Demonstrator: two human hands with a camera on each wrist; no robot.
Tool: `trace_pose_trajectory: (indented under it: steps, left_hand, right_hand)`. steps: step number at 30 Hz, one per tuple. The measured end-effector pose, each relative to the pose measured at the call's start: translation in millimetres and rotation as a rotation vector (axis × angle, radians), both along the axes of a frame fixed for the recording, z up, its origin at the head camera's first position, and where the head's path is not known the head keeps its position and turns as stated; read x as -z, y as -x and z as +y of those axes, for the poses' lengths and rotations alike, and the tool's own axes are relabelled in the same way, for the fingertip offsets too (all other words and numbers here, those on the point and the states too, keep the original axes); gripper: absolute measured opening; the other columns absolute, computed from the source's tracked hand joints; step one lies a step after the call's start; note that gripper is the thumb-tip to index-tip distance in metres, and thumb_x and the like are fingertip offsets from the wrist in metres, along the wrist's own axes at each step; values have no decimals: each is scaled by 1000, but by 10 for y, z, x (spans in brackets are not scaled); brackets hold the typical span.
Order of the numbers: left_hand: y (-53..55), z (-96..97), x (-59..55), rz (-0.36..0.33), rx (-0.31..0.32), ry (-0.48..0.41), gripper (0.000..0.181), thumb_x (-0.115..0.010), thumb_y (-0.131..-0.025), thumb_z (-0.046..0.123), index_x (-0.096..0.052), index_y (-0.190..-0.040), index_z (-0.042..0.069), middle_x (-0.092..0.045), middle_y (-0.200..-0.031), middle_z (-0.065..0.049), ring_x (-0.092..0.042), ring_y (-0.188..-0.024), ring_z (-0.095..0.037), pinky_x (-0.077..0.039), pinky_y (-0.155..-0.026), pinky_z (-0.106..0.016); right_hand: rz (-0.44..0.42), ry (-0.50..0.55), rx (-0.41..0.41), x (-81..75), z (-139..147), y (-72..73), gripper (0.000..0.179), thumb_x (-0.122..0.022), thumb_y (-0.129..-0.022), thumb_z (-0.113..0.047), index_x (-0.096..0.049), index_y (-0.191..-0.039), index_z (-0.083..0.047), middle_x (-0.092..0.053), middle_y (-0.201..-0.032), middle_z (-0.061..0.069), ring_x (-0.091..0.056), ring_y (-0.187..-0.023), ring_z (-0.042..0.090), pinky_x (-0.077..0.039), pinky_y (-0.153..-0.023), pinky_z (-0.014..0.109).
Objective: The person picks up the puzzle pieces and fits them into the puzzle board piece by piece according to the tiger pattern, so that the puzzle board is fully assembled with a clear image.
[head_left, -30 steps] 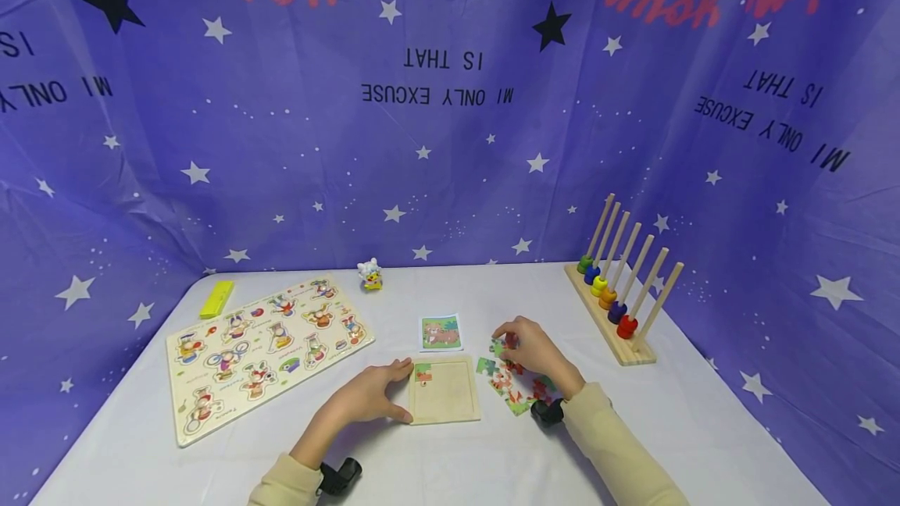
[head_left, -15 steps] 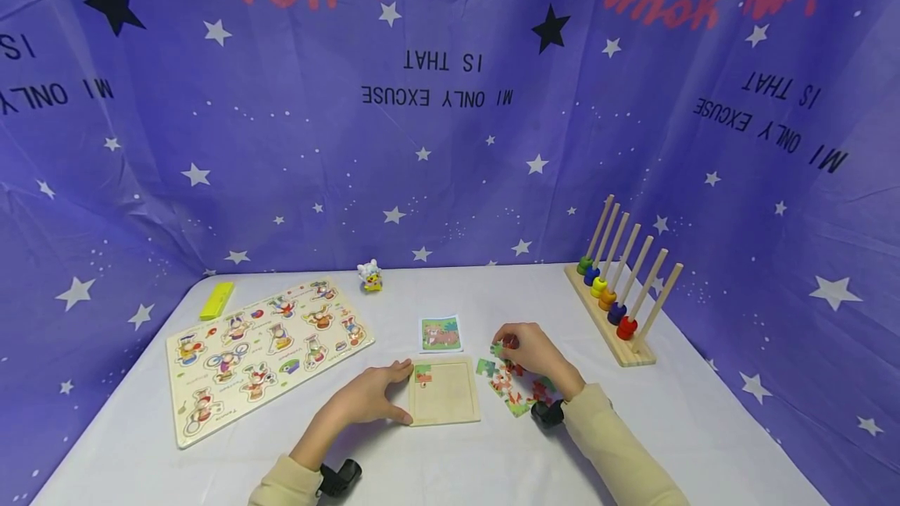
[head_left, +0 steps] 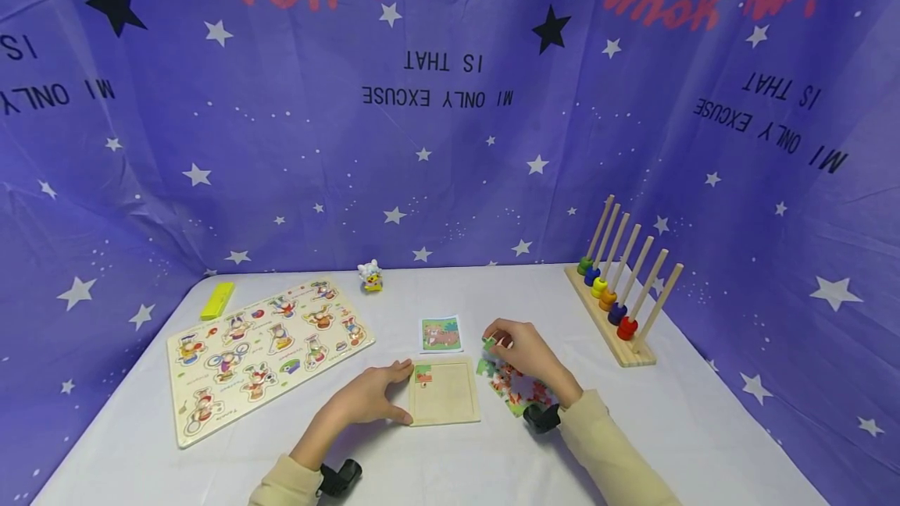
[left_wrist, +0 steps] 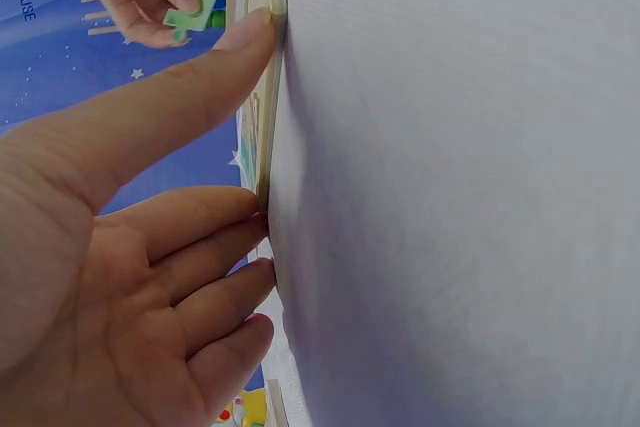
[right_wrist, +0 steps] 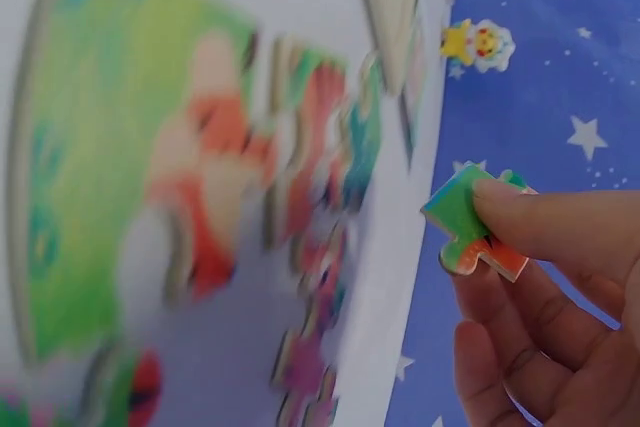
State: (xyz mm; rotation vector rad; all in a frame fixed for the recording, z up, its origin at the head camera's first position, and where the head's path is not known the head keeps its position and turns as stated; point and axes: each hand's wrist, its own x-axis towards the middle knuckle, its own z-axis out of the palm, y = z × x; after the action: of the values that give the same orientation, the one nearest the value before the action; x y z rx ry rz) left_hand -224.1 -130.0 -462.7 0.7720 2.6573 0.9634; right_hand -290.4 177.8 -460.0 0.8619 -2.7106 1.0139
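My right hand (head_left: 527,350) pinches a green and orange jigsaw piece (right_wrist: 462,209) between thumb and fingers, raised over the far side of the loose jigsaw pieces (head_left: 516,406). These lie to the right of a small wooden puzzle tray (head_left: 450,404). One jigsaw piece (head_left: 423,373) sits in the tray's far left corner. My left hand (head_left: 369,397) touches the tray's left edge, thumb at the near corner and fingertips near the far one, fingers nearly straight in the left wrist view. Just beyond the tray lies a picture card (head_left: 441,334) with a brown animal on green.
At the left lies a large wooden peg puzzle board (head_left: 281,361), with a yellow box (head_left: 216,301) behind it. A small white and yellow figurine (head_left: 369,276) stands at the back. Upright rods with coloured beads rise from a wooden stand (head_left: 608,328) at right.
My right hand has lifted the jigsaw piece off the pile's far side and shifted slightly left with it. The left hand and the tray have stayed in place.
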Motion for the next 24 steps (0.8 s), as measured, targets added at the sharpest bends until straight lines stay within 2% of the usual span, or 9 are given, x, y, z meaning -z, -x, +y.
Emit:
trace_pose_trajectory:
  steps: [4,9,15,24]
  left_hand:
    - [0,3,-3,0,1,2,86,-84,-70,27,-45,-137,-9,-40,-146,-23,-36,-135,-42,-28,-111,-54]
    - [-1,8,-4,-3,-1,4,85,-84,-70,27,-46,-137,-9,-40,-146,-23,-36,-135,-41,-29,-111,-54]
    - [-7,4,-12,0,-5,12,85,-84,-70,27,-46,-137,-8,-41,-146,-22,-36,-134,-42,-29,-110,-54]
    - [-16,0,-22,-8,-7,11,86,-85,-69,27,-46,-137,-9,-40,-146,-23,-36,-134,-42,-28,-111,-55]
  right_hand:
    - [-14,42,-28,-46,-72,-54,21,-68,-85,0,-70,-106,-4,-69,-93,3,-61,-74,13,-53,-65,26]
    - [-29,59,-45,-68,-162,-103,20,-68,-87,-2,-69,-107,-5,-69,-96,1,-62,-77,14,-54,-68,27]
    - [-36,75,-48,-21,-254,-123,19,-69,-86,-2,-69,-104,-8,-68,-90,1,-62,-75,12,-54,-67,26]
    - [-51,119,-64,37,-373,-151,24,-71,-81,3,-66,-104,-4,-67,-94,5,-64,-77,14,-55,-67,25]
